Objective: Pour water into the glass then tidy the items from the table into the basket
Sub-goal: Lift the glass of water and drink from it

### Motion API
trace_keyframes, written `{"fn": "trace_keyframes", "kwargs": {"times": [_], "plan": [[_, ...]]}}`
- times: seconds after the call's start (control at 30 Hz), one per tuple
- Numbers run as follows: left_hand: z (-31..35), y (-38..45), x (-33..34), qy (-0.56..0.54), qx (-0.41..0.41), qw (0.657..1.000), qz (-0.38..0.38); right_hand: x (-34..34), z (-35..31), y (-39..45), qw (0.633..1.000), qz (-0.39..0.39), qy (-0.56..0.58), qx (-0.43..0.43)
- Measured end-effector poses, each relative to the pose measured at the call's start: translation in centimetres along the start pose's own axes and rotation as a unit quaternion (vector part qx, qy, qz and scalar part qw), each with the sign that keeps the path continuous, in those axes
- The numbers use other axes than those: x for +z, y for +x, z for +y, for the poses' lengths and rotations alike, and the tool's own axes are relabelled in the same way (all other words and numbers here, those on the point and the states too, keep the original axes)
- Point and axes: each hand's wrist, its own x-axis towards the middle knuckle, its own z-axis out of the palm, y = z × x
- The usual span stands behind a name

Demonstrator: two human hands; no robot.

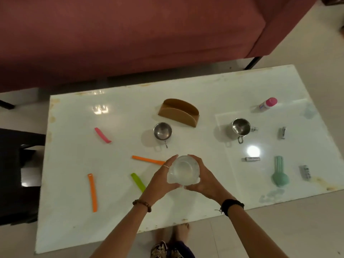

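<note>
A clear container of water point(183, 170) is held above the middle front of the white table point(121, 220). My left hand point(160, 180) grips its left side and my right hand point(202, 180) grips its right side. Two steel cups stand beyond it: one point(162, 131) just behind my hands, the other point(240, 127) further right. Whether the container touches the table I cannot tell. No basket is in view.
A brown holder point(179, 112) stands at the back. Coloured clips lie left: pink point(102, 135), orange point(148, 160), orange point(92, 192), green point(138, 181). On the right lie a pink-capped bottle point(266, 105), a green brush point(279, 174), a grey tube point(252, 159) and small packets point(282, 133). A maroon sofa point(130, 34) stands behind.
</note>
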Motion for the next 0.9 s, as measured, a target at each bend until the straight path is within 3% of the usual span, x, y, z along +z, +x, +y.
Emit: {"fn": "trace_keyframes", "kwargs": {"times": [0.2, 0.37, 0.67, 0.9], "plan": [[-0.2, 0.2, 0.5, -0.004, 0.013, 1.000, 0.004, -0.3, 0.9, -0.2, 0.999, 0.015, 0.037, -0.017], [3.8, 0.5, -0.2, 0.036, 0.039, 0.998, -0.018, -3.1, -2.3, -1.5, 1.000, 0.019, -0.013, -0.021], [15.2, 6.7, 0.2, 0.108, 0.124, 0.986, -0.004, -14.2, -9.6, -0.9, 0.988, 0.077, -0.109, -0.074], [19.9, 15.9, 2.8, 0.118, 0.128, 0.985, 0.013, -22.7, -9.0, 4.9, 0.983, 0.093, -0.130, -0.088]]}}
